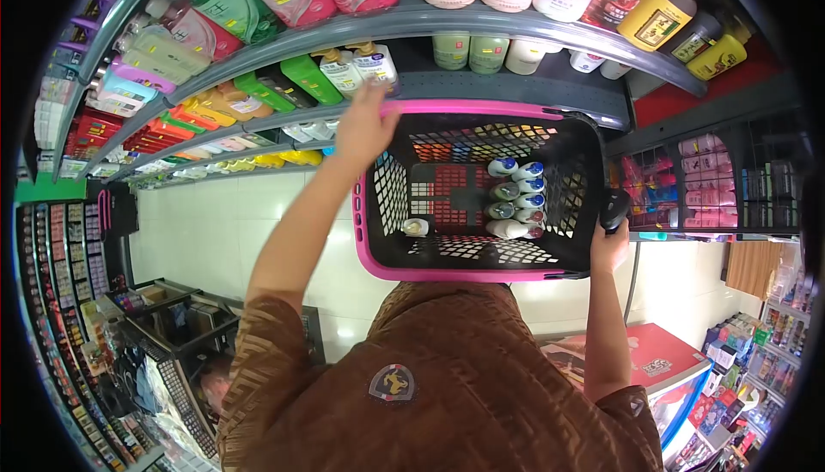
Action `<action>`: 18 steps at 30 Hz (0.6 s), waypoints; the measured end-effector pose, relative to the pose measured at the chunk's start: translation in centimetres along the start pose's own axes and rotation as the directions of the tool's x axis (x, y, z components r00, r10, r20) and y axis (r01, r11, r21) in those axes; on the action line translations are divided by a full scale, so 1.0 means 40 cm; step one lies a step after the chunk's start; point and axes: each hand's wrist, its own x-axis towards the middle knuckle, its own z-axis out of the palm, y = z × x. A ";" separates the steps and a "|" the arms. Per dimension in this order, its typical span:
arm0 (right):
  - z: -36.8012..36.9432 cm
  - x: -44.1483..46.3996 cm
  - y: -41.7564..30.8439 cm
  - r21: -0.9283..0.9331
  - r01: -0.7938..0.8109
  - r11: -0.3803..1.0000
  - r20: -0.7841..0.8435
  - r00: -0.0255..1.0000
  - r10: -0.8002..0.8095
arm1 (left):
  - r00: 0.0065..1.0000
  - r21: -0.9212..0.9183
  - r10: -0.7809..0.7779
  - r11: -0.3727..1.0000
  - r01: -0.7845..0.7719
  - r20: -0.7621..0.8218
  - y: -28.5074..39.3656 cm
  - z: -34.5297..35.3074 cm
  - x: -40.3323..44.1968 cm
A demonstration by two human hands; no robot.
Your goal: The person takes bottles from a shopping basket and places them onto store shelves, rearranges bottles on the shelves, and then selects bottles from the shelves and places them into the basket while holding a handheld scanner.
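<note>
My left hand (pixel 365 128) reaches over the left rim of a black basket with a pink edge (pixel 374 257), its fingers near a white pump bottle (pixel 375 64) on the lower shelf. Motion blurs those fingers, so whether they touch the bottle is unclear. At the basket's right end my right hand (pixel 609 247) is closed around the black handle (pixel 614 210). Several bottles (pixel 518 201) with blue, green and reddish tops are grouped in the basket's right half. One pale item (pixel 416 228) lies at its lower left.
Curved grey shelves (pixel 284 35) with large pink, green, white and purple bottles cross the top. Pink packages (pixel 709 180) hang at the right. A red-topped box (pixel 657 356) stands at lower right, a dark rack (pixel 176 317) at lower left.
</note>
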 end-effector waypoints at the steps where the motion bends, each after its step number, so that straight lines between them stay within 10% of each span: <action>1: 0.001 0.000 -0.001 -0.011 -0.059 0.998 0.019 0.998 0.059 | 0.997 0.004 -0.074 0.997 0.074 0.025 -0.033 -0.009 0.042; 8: -0.008 -0.004 -0.021 -0.024 -0.156 0.988 0.027 0.987 0.156 | 0.927 0.228 -0.228 0.960 0.163 0.299 -0.249 0.068 0.243; 18: -0.016 -0.004 -0.033 -0.037 -0.143 0.989 0.031 0.989 0.144 | 0.973 -0.008 -0.007 1.000 0.009 0.231 -0.094 0.014 0.181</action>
